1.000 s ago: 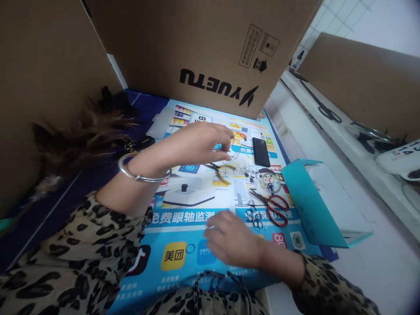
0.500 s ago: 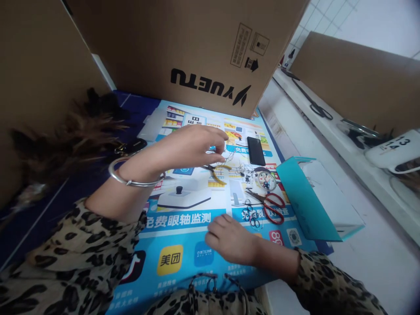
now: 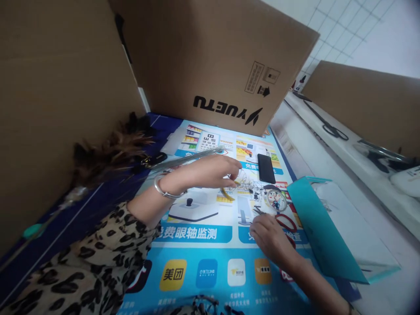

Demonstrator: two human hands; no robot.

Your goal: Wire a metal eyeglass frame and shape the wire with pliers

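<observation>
Scissors point(image 3: 286, 221) half under right hand point(image 3: 269, 238)

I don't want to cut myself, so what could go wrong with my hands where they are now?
The right hand lies over the red scissors, its fingertips by the blades: a careless grab could nick a finger. The left hand seems to pinch thin wire just above the pliers; a loose end may prick skin or snag on them.
</observation>
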